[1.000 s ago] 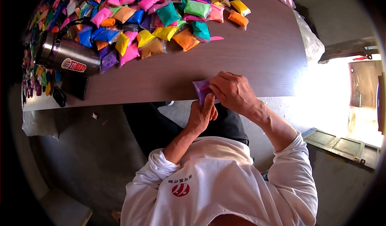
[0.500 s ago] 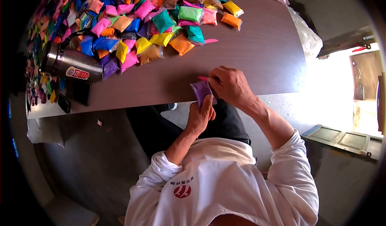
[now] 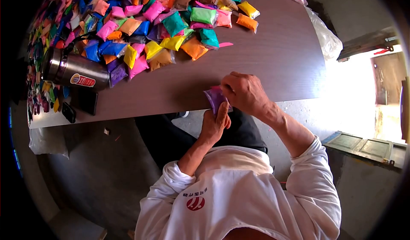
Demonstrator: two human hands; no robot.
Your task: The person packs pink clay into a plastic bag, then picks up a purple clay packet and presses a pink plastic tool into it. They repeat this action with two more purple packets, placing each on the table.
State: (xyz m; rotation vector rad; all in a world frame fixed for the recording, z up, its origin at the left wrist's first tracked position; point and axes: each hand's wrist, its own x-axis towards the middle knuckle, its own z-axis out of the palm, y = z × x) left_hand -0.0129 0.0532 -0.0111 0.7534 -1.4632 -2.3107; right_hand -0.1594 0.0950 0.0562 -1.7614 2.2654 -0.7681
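Observation:
A small purple packet [image 3: 216,99] is gripped in my left hand [image 3: 215,123], with the thumb on its lower end, just over the table's front edge. My right hand [image 3: 244,91] is closed at the packet's upper right, its fingertips pinching a small pink piece [image 3: 216,87] that shows against the packet. How much of the pink piece lies inside the fingers is hidden. Another pink strip [image 3: 225,44] lies on the table beside the heap of colored packets [image 3: 161,56].
On the brown table [image 3: 273,65], a steel flask [image 3: 77,69] lies on its side at the left. A black phone [image 3: 88,101] and a smaller dark object [image 3: 68,112] are near the front edge. Clear plastic [image 3: 326,37] hangs at the right edge.
The pink piece in my right fingers has shifted from above the packet to against its upper edge. My left hand still holds the packet in nearly the same place.

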